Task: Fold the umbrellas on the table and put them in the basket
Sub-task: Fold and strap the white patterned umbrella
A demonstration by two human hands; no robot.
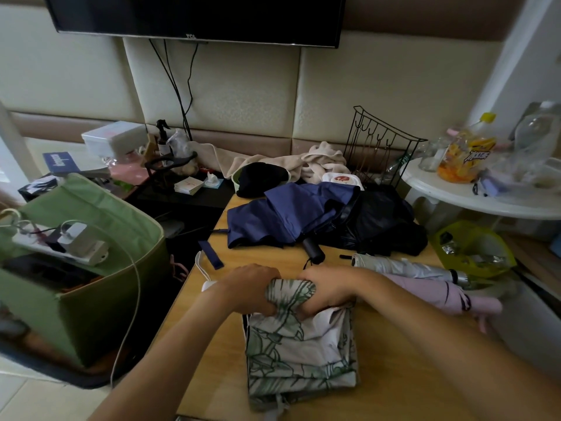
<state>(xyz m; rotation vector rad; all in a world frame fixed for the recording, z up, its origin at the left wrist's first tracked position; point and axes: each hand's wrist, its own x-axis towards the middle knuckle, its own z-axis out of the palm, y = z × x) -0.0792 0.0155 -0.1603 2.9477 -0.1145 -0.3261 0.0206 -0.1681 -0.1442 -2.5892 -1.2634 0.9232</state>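
A white umbrella with a green leaf print (pixel 299 350) lies collapsed on the wooden table (pixel 394 344) in front of me. My left hand (pixel 249 288) and my right hand (pixel 328 288) both grip its bunched top end, side by side. Behind them lie an unfolded navy umbrella (pixel 288 215) with a black handle, a black umbrella (pixel 385 221), a rolled silver umbrella (pixel 400 267) and a rolled pink umbrella (pixel 437 294). The green fabric basket (pixel 100 268) stands to the left of the table, with a power strip and adapters on top of things inside.
A navy strap (pixel 211 254) lies on the table's left edge. Beige towels (pixel 303 162) and a black wire rack (pixel 379 147) stand behind. A white round table (pixel 473 196) with bottles is at the right, a yellow-green bin (pixel 473 249) below it. A white cable hangs over the basket.
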